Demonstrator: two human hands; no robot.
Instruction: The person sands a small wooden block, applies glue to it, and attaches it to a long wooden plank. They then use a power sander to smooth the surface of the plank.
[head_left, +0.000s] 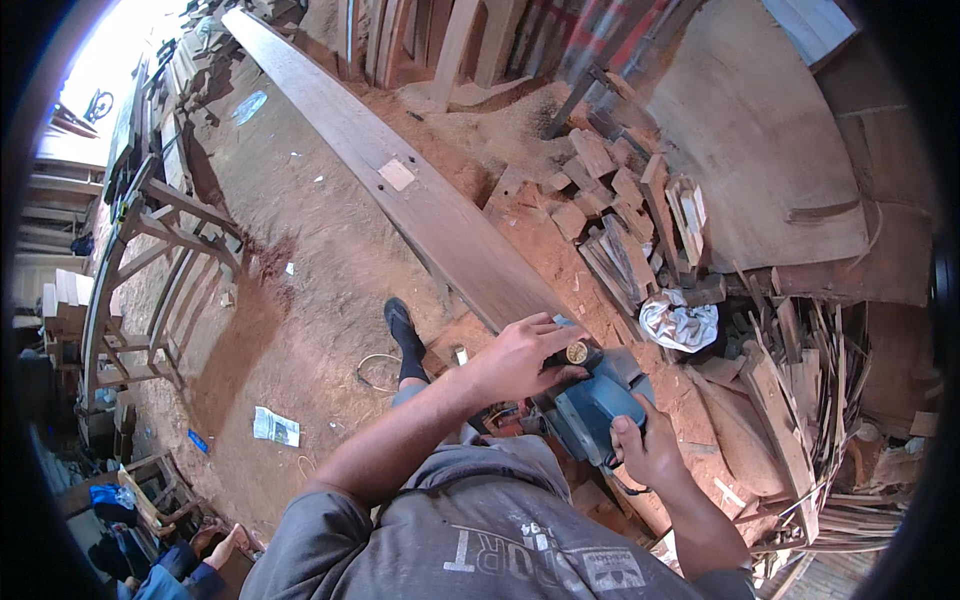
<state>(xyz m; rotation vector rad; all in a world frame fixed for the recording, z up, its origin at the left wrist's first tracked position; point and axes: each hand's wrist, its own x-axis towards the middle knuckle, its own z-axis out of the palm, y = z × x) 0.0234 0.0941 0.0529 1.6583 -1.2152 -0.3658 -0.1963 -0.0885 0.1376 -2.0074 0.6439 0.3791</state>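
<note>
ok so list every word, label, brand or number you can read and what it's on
Shirt: large pale lettering and a smaller printed block, partly readable; I won't copy the wording out.
Paper on the ground: print too small and blurred to read.
Planer: no text I can make out; any marks on its round knob are too small.
Blue scrap: any print too small to read.

"Which lettering can we make out?"
"We see large white letters (603, 574) on the grey shirt (400, 535), below the left hand (522, 358)."
"And the sheet (276, 427) on the floor (330, 340), left of that hand?"
"Its marks are too small for us to read."
</note>
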